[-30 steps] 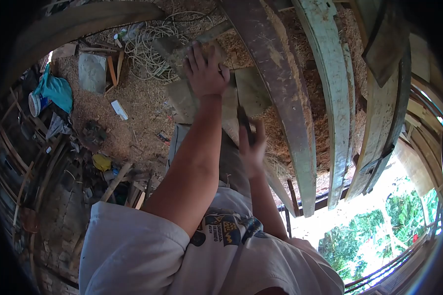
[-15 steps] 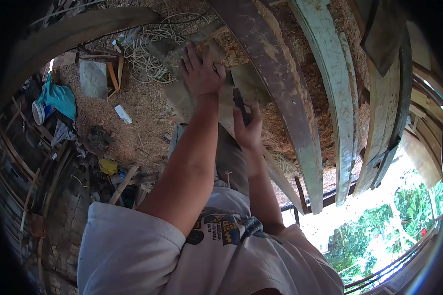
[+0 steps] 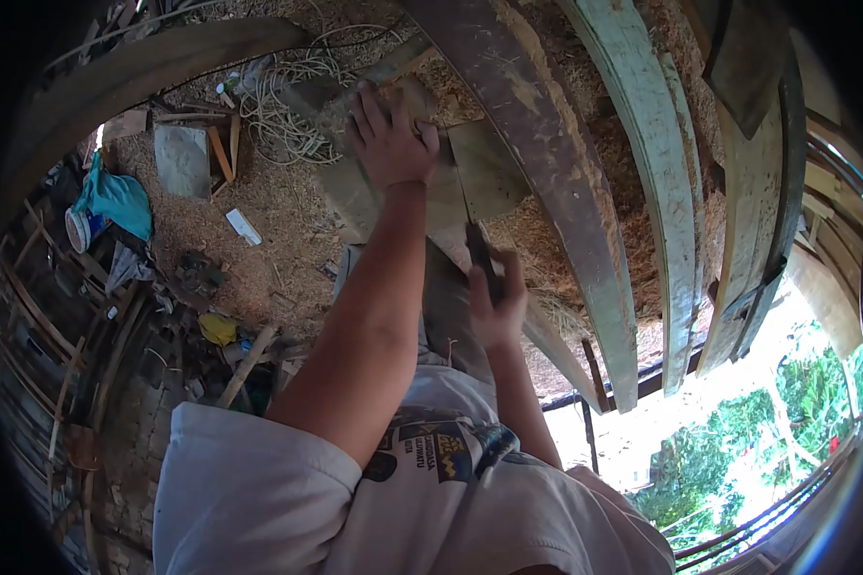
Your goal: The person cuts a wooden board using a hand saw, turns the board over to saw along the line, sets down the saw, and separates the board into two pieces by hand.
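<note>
My left hand (image 3: 390, 144) lies spread on a wooden board (image 3: 438, 203), pressing down on its upper part. In my right hand (image 3: 499, 305) is the dark handle of a handsaw (image 3: 465, 192), my fingers wrapped round it. The saw's thin blade, seen nearly edge-on, runs up from the handle along a line in the board. To the right of that line is a brownish section of the board (image 3: 489, 172). The teeth cannot be made out.
Long curved planks, one brown (image 3: 547, 144) and one pale green (image 3: 642, 134), rise on the right. A coil of cord (image 3: 288, 105) lies on sawdust beyond the board. A teal bag (image 3: 120, 196), a white bucket (image 3: 79, 228) and scrap wood are at left.
My right hand has drawn the handsaw back toward my body, so more of the blade shows. My left hand stays on the board.
</note>
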Motion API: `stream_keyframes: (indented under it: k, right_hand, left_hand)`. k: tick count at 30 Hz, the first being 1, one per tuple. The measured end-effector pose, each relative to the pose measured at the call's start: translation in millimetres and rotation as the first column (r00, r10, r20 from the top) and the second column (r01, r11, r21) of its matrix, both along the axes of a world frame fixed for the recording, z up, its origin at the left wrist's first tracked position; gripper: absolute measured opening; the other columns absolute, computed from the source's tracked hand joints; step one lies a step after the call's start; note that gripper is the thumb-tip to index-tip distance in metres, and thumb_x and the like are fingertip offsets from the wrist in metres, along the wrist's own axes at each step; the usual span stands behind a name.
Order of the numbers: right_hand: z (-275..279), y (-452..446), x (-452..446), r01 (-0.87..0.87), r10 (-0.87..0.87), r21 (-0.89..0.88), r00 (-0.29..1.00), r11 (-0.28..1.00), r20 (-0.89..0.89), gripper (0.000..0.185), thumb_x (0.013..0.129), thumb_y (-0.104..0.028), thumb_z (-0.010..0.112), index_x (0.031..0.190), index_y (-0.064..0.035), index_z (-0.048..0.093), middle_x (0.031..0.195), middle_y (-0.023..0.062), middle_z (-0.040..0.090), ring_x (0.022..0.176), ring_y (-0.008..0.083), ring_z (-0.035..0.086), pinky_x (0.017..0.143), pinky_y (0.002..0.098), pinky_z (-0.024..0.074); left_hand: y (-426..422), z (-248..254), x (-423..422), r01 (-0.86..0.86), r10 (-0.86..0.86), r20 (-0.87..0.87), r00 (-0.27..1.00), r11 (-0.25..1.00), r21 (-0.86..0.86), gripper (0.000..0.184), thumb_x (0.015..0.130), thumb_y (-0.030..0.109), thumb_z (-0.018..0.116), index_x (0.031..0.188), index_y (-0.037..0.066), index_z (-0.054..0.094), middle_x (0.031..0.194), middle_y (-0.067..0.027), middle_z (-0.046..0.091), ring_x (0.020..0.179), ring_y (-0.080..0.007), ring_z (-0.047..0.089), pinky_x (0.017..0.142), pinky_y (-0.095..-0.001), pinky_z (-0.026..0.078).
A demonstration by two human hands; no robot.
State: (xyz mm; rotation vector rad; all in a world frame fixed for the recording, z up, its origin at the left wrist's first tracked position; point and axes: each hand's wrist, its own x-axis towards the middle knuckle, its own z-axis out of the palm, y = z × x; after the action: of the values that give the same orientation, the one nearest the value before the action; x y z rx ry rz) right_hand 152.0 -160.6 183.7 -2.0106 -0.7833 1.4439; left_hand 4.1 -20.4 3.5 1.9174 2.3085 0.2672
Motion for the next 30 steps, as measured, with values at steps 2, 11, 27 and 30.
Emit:
stream_keyframes:
  k: [2, 11, 27, 30]
  right_hand:
    - [12.3, -5.8, 7.7, -0.035, 0.038, -0.068, 0.999, 0.997, 0.033, 0.027, 0.098, -0.015, 0.068, 0.121, -0.003, 0.061, 0.056, 0.0022, 0.055, 0.05, 0.0077, 0.05, 0.048, 0.0303, 0.0352]
    - [-9.5, 16.1, -4.9, -0.05, 0.05, 0.001, 0.998, 0.999, 0.047, 0.028, 0.098, -0.016, 0.067, 0.122, -0.002, 0.061, 0.062, 0.0052, 0.059, 0.053, 0.0086, 0.054, 0.049, 0.0303, 0.0374]
    - [-12.7, 29.5, 2.8, -0.12, 0.125, -0.082, 0.99, 0.989, 0.067, 0.021, 0.098, -0.011, 0.067, 0.117, -0.0028, 0.061, 0.058, 0.0056, 0.057, 0.051, 0.0104, 0.054, 0.049, 0.0317, 0.0385]
    - [-65.6, 59.7, -16.1, -0.034, 0.035, 0.043, 0.999, 0.999, -0.022, 0.023, 0.098, -0.014, 0.067, 0.118, -0.0033, 0.061, 0.068, 0.0096, 0.062, 0.052, 0.0129, 0.055, 0.05, 0.0318, 0.0406]
  left_hand:
    - [-5.2, 2.7, 1.7, -0.004, 0.004, -0.007, 1.0, 0.999, -0.035, 0.062, 0.085, 0.036, 0.059, 0.144, 0.018, 0.054, 0.167, -0.0243, 0.033, 0.154, -0.047, 0.032, 0.121, -0.0645, 0.031]
    - [-5.8, -3.2, 0.5, -0.007, 0.007, -0.002, 1.0, 1.0, 0.009, 0.064, 0.084, 0.036, 0.059, 0.145, 0.018, 0.054, 0.166, -0.0236, 0.035, 0.154, -0.046, 0.033, 0.122, -0.0642, 0.029]
    - [1.5, 1.8, 4.0, -0.018, 0.018, 0.019, 1.0, 1.0, 0.025, 0.061, 0.085, 0.035, 0.057, 0.143, 0.018, 0.055, 0.166, -0.024, 0.035, 0.154, -0.0463, 0.034, 0.121, -0.0646, 0.03]
    - [-2.3, 7.2, 1.9, -0.023, 0.021, -0.039, 0.999, 0.999, -0.049, 0.059, 0.089, 0.036, 0.055, 0.146, 0.02, 0.055, 0.167, -0.0224, 0.034, 0.154, -0.0456, 0.032, 0.121, -0.063, 0.032]
